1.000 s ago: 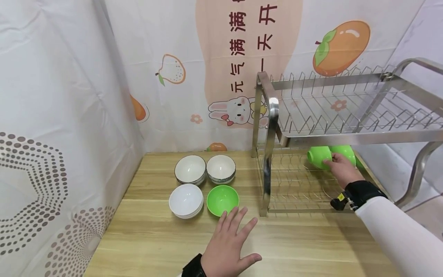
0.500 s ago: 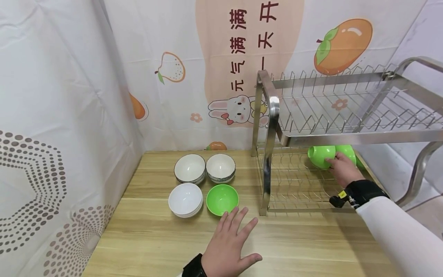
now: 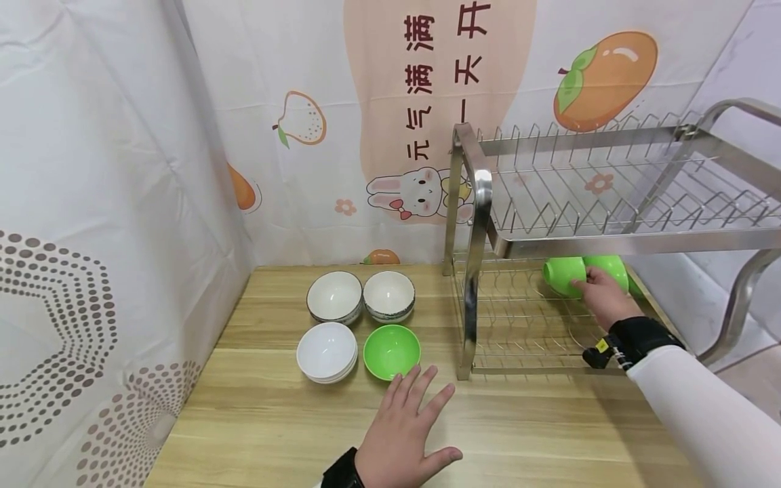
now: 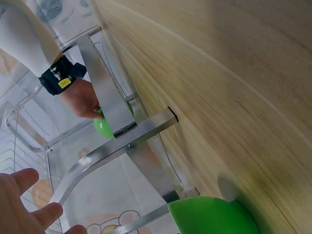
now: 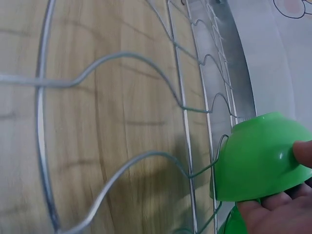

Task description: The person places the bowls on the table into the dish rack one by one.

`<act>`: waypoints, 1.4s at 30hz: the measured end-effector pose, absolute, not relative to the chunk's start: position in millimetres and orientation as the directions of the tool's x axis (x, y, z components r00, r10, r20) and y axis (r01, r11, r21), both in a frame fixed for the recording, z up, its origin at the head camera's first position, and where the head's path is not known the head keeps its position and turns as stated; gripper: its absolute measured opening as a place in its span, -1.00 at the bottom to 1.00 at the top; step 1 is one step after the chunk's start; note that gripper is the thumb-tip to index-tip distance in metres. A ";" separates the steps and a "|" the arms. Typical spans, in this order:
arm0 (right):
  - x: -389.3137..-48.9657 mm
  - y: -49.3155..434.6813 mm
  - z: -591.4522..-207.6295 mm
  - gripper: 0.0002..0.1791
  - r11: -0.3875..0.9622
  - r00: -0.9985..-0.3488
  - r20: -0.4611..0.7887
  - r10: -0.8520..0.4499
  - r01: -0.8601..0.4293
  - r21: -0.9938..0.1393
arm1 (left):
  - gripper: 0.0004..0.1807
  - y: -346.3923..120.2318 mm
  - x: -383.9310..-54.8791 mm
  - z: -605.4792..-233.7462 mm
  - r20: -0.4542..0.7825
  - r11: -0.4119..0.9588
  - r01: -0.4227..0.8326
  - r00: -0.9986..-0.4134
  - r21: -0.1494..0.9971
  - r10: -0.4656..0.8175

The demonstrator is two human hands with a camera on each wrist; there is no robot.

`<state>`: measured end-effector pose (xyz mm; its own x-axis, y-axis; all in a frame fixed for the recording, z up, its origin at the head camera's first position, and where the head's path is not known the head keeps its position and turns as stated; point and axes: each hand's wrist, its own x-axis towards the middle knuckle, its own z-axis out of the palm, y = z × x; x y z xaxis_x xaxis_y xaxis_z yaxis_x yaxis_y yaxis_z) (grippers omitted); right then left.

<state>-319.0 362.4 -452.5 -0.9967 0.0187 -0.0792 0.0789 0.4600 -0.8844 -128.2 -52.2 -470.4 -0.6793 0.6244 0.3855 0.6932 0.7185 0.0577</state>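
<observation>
On the lower tier of the metal dish rack, my right hand (image 3: pixel 601 295) holds a green bowl (image 3: pixel 563 276) tipped on its side. In the right wrist view the thumb presses the outside of that bowl (image 5: pixel 263 161) while the fingers reach under its rim. A second green bowl (image 3: pixel 612 270) stands tilted just to the right, partly behind the hand. My left hand (image 3: pixel 399 434) is spread palm down, with fingers straight and holding nothing. Just beyond its fingertips another green bowl (image 3: pixel 392 352) sits upright on the wooden table.
White bowls (image 3: pixel 327 354) are stacked left of the upright green bowl. Two dark-rimmed stacks stand behind, one at the left (image 3: pixel 335 298) and one at the right (image 3: pixel 389 297). The dish rack (image 3: pixel 478 196) has an upper wire tier (image 3: pixel 634 196) above my right hand. A printed curtain hangs behind.
My right hand and the bowl it holds shift and turn only slightly on the lower tier. The left hand stays almost still.
</observation>
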 end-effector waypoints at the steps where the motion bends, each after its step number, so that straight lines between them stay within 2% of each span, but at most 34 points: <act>1: -318.7 362.8 -452.7 -0.39 0.474 -0.997 -0.073 0.021 0.074 -0.877 | -0.12 -52.0 -128.0 -470.5 0.388 0.719 0.693 -0.679 0.056 0.624; 7: -315.7 365.5 -453.4 -0.38 0.551 -0.998 -0.058 0.022 0.061 -0.832 | -0.12 -50.6 -127.3 -471.7 0.387 0.724 0.688 -0.684 0.060 0.619; 25: -311.8 361.0 -448.2 -0.40 0.567 -0.999 -0.050 -0.001 0.040 -0.823 | -0.15 -50.3 -122.7 -471.7 0.397 0.725 0.687 -0.680 0.052 0.616; 42: -299.7 359.0 -435.0 -0.18 0.566 -0.991 -0.132 0.010 0.114 -0.816 | -0.17 -50.3 -118.2 -471.4 0.387 0.730 0.678 -0.698 0.086 0.603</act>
<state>-299.7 359.0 -435.0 -0.9912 0.0095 -0.1322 0.1143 0.5665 -0.8161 -118.2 -50.3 -471.4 -0.6976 0.6030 0.3870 0.6785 0.7295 0.0864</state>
